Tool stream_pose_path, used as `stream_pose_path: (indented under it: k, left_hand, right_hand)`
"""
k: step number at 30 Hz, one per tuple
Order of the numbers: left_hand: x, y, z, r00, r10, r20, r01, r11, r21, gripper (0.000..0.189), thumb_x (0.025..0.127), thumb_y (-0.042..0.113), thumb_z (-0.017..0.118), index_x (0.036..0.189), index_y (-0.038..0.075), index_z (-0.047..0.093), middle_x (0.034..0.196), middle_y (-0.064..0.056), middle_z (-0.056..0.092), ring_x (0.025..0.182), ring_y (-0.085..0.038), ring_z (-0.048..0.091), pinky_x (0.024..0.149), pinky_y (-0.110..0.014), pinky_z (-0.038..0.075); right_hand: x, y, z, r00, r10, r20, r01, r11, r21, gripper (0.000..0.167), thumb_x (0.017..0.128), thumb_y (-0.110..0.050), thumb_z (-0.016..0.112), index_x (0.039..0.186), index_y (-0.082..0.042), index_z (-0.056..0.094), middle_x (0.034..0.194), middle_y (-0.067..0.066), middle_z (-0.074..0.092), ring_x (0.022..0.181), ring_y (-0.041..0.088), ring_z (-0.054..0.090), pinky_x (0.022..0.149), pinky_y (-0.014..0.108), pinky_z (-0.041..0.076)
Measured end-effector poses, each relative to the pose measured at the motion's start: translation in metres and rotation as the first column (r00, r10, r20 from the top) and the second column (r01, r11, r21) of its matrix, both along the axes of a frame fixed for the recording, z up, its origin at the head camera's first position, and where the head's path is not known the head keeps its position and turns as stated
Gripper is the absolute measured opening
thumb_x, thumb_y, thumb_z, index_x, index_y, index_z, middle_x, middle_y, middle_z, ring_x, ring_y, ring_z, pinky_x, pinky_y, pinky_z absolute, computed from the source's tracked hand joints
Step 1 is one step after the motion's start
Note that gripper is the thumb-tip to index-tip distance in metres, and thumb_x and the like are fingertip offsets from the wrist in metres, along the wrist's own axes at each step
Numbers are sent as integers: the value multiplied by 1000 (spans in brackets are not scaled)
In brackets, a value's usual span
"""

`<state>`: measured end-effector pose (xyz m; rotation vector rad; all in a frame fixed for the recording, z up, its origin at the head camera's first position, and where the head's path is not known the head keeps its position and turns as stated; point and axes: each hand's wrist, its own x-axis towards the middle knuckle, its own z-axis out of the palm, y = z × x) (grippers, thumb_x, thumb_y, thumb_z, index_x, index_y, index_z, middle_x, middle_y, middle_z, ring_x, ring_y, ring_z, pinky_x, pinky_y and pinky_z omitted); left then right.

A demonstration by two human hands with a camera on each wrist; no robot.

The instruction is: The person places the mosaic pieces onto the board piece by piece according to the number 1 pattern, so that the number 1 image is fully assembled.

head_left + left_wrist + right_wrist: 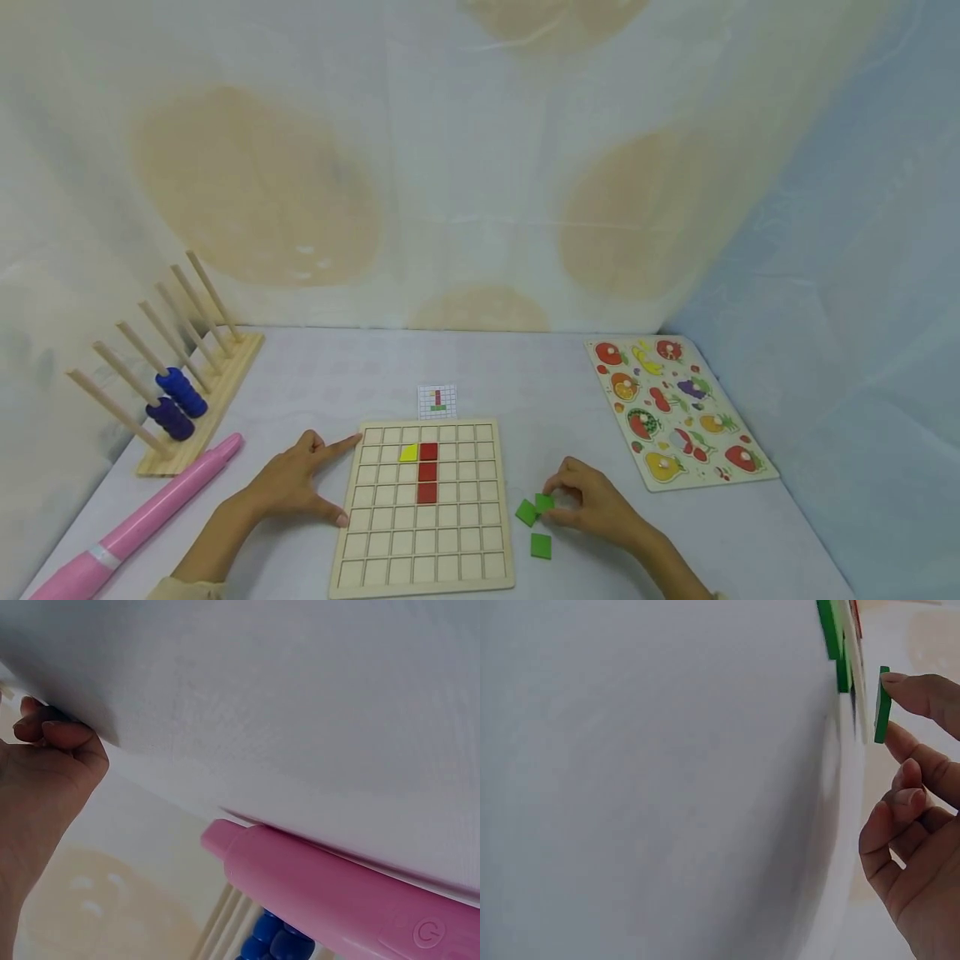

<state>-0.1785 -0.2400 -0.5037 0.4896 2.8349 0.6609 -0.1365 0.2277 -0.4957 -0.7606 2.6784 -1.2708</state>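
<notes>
A wooden grid board [378, 521] lies flat, with a yellow piece [408, 452] and a column of red square tiles [427, 472] in its cells. My left hand [292, 479] rests at the board's left side, index finger stretched to the upper corner and thumb touching lower down that edge; its other fingers are curled. To the right of the board, my right hand [596, 504] pinches a green square tile [883, 705] between thumb and index finger, lifted off the table in the right wrist view. Two more green tiles [527, 512] lie beside it.
Behind the board lies a small printed pattern card [437, 402]. A wooden peg rack [225, 379] with blue beads [182, 392] stands at left, near a pink tube-shaped object [150, 525]. At right is a fruit puzzle board [675, 408].
</notes>
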Motion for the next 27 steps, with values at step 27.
stream_pose_path:
  k: [27]
  left_hand:
    - [0, 2, 2, 999, 25, 38, -26, 1000, 6, 117, 49, 68, 87, 151, 34, 41, 102, -4, 36, 73, -18, 40, 64, -30, 32]
  right_hand:
    - [-13, -104, 6, 986, 147, 73, -145, 989, -32, 18, 79, -20, 83, 94, -14, 74, 83, 2, 51, 73, 6, 43, 64, 15, 38]
